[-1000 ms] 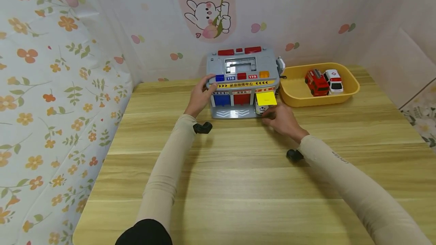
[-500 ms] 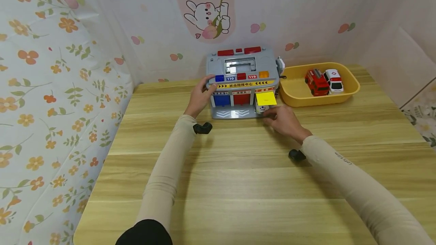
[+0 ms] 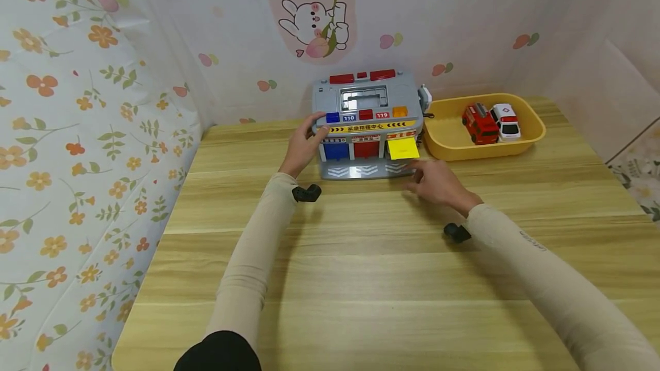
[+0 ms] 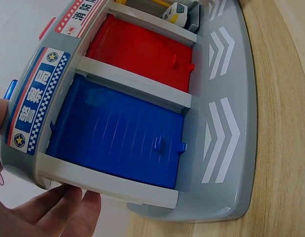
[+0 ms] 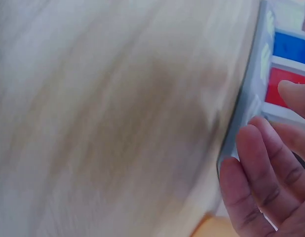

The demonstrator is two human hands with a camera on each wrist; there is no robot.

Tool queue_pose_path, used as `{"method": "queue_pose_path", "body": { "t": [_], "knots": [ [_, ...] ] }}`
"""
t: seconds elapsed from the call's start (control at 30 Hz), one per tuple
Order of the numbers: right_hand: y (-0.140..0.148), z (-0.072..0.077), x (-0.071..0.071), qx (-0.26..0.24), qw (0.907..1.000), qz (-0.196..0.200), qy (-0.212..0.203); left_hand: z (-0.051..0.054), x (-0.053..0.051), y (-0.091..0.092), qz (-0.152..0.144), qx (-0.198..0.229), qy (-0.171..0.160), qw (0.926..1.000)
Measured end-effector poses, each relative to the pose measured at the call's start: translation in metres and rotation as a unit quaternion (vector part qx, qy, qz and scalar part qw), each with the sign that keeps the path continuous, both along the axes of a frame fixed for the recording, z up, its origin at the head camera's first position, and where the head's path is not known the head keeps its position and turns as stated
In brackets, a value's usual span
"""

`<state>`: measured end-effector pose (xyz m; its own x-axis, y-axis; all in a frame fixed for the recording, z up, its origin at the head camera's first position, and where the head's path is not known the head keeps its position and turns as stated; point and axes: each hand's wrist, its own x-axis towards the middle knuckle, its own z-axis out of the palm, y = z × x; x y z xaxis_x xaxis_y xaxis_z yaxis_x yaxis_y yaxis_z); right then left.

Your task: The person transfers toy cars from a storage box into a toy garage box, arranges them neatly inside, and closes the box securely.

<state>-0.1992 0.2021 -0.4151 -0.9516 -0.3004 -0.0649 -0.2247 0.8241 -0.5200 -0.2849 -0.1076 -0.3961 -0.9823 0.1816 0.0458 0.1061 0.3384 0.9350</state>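
Observation:
A grey toy emergency station (image 3: 368, 96) stands at the back of the table. Its blue door (image 4: 118, 131) and red door (image 4: 142, 54) are down, while the yellow flap (image 3: 403, 149) of the right bay is lifted. Inside that bay is a white toy vehicle (image 4: 176, 14), partly seen in the left wrist view. My left hand (image 3: 301, 147) grips the station's front left corner, thumb above and fingers at the side. Just off the right end of the ramp (image 3: 356, 172), my right hand (image 3: 437, 182) has loosely bent fingers (image 5: 253, 153) with nothing between them.
To the right of the station sits a yellow bin (image 3: 443, 150), holding a red toy fire engine (image 3: 480, 125) and a white toy ambulance (image 3: 506, 122). A printed curtain (image 3: 216, 22) hangs behind the wooden table (image 3: 350, 279).
The white toy vehicle has gone deeper into the right bay, out of sight in the head view. My right hand has drawn back slightly to the right. The left hand has stayed put.

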Motion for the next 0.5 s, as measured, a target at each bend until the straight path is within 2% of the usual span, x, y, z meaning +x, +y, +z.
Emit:
{"method": "queue_pose_path", "body": {
  "t": [0.1, 0.2, 0.37, 0.5],
  "knots": [
    [0.007, 0.005, 0.000, -0.017, 0.9996, -0.003, 0.024, 0.000, -0.001, 0.000, -0.003, 0.003, 0.002, 1.0000],
    [0.012, 0.013, 0.000, -0.032, 0.9969, -0.016, 0.070, 0.001, -0.002, -0.001, -0.006, 0.005, 0.004, 1.0000],
    [0.014, 0.030, 0.000, -0.051, 0.9855, -0.047, 0.155, 0.001, -0.001, -0.001, -0.003, 0.005, -0.004, 1.0000],
    [0.010, 0.043, -0.002, -0.065, 0.9773, -0.062, 0.192, 0.001, -0.001, -0.001, -0.001, 0.000, -0.006, 1.0000]
  ]
}}
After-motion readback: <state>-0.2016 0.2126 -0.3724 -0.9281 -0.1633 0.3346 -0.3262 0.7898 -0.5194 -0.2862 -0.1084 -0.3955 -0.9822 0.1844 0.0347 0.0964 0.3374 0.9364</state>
